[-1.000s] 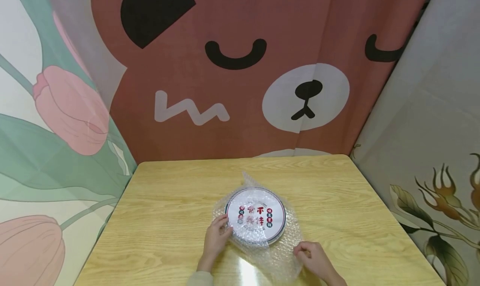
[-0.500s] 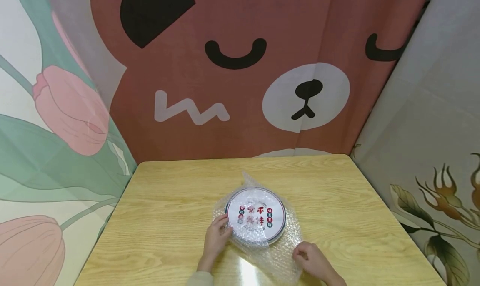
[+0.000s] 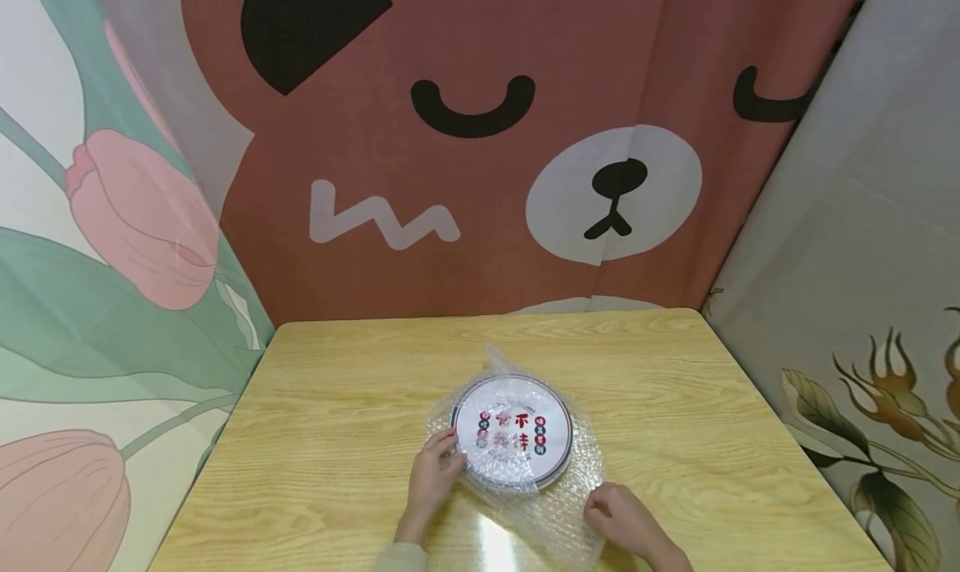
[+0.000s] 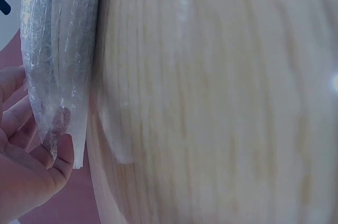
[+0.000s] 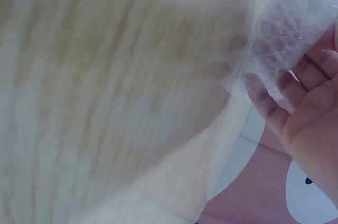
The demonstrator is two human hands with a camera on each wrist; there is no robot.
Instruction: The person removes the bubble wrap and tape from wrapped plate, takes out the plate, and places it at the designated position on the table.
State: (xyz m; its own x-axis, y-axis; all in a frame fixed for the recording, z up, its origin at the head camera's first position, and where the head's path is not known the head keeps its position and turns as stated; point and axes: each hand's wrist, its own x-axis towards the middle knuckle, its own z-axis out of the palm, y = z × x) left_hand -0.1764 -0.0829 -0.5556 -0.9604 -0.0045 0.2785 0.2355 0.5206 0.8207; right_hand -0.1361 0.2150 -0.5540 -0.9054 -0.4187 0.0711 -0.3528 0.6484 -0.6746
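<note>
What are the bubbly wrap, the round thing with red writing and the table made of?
Wrap: probably thin, shiny plastic; it's see-through and bumpy.
Round thing: maybe china, card or plastic; it looks smooth, white and printed.
Table: wood or a wood-look coating, glossy; it shows grain and a bright reflection.

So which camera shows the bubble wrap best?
The head view: it shows the bubble wrap nearly whole, spreading past the white disc. The left wrist view shows only one side of it, at the left hand; the right wrist view, only a piece at the right hand.
</note>
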